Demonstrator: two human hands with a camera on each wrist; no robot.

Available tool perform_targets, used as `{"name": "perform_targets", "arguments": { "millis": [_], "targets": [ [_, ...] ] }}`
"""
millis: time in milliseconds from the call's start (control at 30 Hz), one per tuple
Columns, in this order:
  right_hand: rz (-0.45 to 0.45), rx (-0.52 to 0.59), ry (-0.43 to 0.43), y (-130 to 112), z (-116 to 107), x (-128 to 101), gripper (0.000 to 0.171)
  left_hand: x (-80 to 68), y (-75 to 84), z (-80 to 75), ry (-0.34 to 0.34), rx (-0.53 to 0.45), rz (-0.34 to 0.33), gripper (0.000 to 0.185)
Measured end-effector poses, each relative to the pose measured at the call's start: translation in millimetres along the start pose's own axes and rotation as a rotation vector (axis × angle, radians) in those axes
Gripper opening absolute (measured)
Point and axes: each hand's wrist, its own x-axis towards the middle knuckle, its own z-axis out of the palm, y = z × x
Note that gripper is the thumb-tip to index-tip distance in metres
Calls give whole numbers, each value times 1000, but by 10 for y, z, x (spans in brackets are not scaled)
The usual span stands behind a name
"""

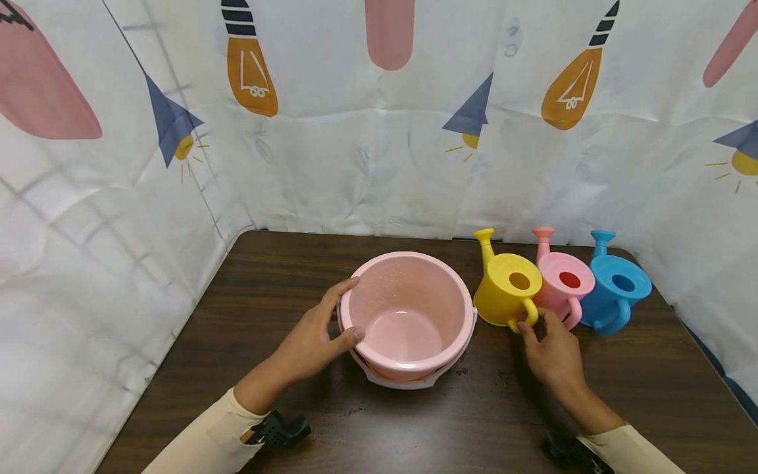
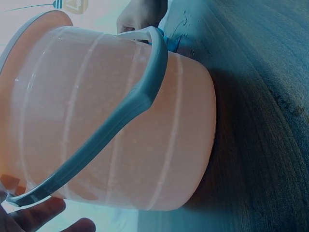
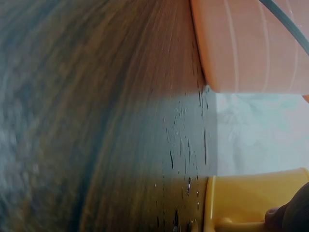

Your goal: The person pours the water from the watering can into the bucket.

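Note:
A pale pink bucket (image 1: 405,368) stands upright on the table, its light handle (image 2: 123,108) hanging down the outer wall. My left hand (image 1: 314,339) holds the bucket's left rim, thumb and index finger at the rim and other fingertips (image 2: 43,212) beside the outer wall. With my right hand (image 1: 551,349) I pinch the lower handle of a yellow watering can (image 1: 497,296), thumb against it; the other fingers are mostly hidden. The can stands upright right of the bucket. Beside it stand a pink watering can (image 1: 559,273) and a blue one (image 1: 612,296).
The dark wooden table (image 1: 290,263) carries dark crumbs near the bucket's front. A printed white curtain (image 1: 355,164) hangs behind and at both sides. The three watering cans stand close together at the back right, near the table's edge.

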Motion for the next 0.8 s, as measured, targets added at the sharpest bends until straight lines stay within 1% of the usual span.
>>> {"name": "perform_targets", "arguments": {
  "millis": [267, 533, 800],
  "targets": [
    [-15, -10, 7, 5, -28, 8, 36, 4, -3, 2, 2, 3, 5, 78],
    [-91, -10, 60, -56, -104, 16, 36, 0, -8, 4, -1, -4, -3, 77],
    [-117, -4, 54, -143, -220, 31, 39, -4, -9, 6, -1, -1, -1, 77]
  ]
}}
